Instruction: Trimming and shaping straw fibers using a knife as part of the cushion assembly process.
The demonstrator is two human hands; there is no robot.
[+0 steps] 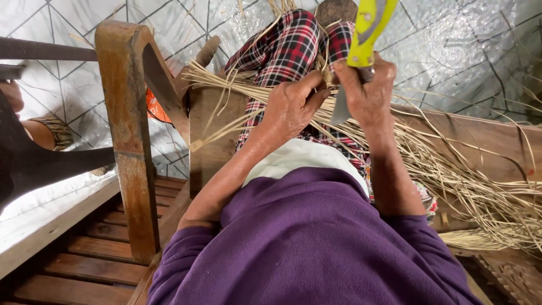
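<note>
straw strands (451, 175) pinched in left hand (291, 107), right hand (367, 90) clamped on yellow-handled knife (361, 39)

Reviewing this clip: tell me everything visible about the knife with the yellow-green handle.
The knife has a bright yellow-green handle, plastic by its look, with a grey inset strip; its top runs out of the picture. A dull grey metal blade points down below the right hand, which grips it where handle meets blade. The knife stands nearly upright, tilted slightly, over the person's lap. The blade's lower end lies against the pale dry straw strands, close to the left hand.
</note>
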